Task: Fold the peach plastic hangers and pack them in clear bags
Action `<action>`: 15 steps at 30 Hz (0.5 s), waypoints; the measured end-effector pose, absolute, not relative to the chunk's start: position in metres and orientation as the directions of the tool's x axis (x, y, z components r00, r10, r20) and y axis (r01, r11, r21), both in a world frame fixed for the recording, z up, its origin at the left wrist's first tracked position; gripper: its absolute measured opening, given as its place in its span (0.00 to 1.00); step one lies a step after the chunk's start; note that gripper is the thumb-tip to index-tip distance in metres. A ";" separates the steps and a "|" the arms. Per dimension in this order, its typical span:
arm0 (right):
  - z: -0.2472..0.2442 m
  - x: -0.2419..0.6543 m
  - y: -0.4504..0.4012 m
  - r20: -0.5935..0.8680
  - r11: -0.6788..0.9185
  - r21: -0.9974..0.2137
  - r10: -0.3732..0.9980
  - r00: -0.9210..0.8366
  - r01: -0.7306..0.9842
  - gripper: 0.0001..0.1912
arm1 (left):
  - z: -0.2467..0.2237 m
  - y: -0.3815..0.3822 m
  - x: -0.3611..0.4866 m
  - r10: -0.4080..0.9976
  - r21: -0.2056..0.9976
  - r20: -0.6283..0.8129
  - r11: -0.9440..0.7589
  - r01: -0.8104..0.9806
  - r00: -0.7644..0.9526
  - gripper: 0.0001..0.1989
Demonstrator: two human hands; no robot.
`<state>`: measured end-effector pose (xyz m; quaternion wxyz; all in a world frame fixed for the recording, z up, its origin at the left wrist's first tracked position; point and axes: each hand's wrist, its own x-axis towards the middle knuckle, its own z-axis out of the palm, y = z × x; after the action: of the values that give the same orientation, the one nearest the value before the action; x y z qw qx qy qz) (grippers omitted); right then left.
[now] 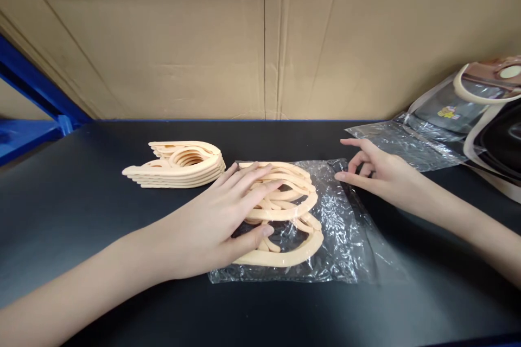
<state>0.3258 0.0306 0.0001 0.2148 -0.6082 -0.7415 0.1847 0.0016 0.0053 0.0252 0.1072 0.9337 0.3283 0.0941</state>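
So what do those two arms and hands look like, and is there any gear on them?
They're a person's. The left hand and right hand are slender and ungloved. The left forearm and right forearm are bare as far as the picture shows: no sleeves, watch, bracelet, rings, cables or markings that I can see.

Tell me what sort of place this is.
Probably a storeroom or workroom: the blue frame, the brown cardboard behind the black surface and the stacked hangers suggest that.
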 end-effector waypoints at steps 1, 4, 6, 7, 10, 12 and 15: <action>-0.001 0.325 0.031 0.067 0.177 -0.614 0.983 -0.173 0.769 0.38 | 0.026 0.003 0.004 0.624 0.276 0.119 -0.768 0.578 0.772 0.29; -0.001 0.321 0.031 0.000 0.127 -0.766 0.980 -0.198 0.630 0.39 | 0.029 -0.005 0.014 0.569 0.305 0.141 -0.804 0.511 0.810 0.30; 0.001 0.317 0.029 -0.024 0.108 -0.818 0.975 -0.221 0.565 0.38 | 0.029 -0.012 0.022 0.531 0.299 0.134 -0.827 0.477 0.837 0.31; 0.003 0.314 0.027 -0.028 0.103 -0.841 0.972 -0.234 0.531 0.38 | 0.029 -0.015 0.025 0.517 0.290 0.126 -0.836 0.467 0.847 0.31; 0.014 0.308 0.024 -0.005 0.104 -0.903 0.968 -0.251 0.417 0.37 | 0.025 -0.022 0.032 0.485 0.255 0.117 -0.858 0.445 0.867 0.31; 0.023 0.304 0.023 0.013 0.107 -0.927 0.967 -0.255 0.358 0.35 | 0.022 -0.023 0.034 0.466 0.238 0.118 -0.871 0.431 0.877 0.31; 0.034 0.292 0.025 0.004 0.084 -0.954 0.964 -0.266 0.288 0.35 | 0.016 -0.023 0.035 0.439 0.234 0.137 -0.885 0.402 0.888 0.31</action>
<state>0.2924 0.0250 0.0336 0.3599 -0.4875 -0.6421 0.4696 0.0352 -0.0226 0.0158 0.1001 0.9664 0.2174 0.0934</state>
